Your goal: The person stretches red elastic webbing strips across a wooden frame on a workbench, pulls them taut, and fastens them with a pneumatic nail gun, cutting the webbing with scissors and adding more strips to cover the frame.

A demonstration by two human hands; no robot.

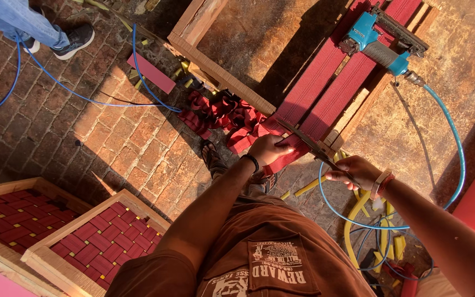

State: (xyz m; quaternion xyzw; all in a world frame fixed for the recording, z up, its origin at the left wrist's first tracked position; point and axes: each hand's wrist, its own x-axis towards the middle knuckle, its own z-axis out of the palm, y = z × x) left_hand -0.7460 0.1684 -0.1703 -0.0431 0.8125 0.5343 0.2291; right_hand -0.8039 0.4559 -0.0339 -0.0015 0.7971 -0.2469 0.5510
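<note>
Left hand [270,149] pinches a red strap [284,159] at centre frame, right hand [353,171] closed around scissors [314,147] — keeping the strap taut against the wooden frame [221,74] would steady the blades.

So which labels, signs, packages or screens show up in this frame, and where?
Shirt patch: bottom centre, on the person's brown shirt, a brown rectangle with pale print.
Shirt graphic: just left of the patch, pale drawing, cut off by the frame edge.
Stapler marking: small pale mark on the teal body, top right.
No packages, signs or screens.
</note>
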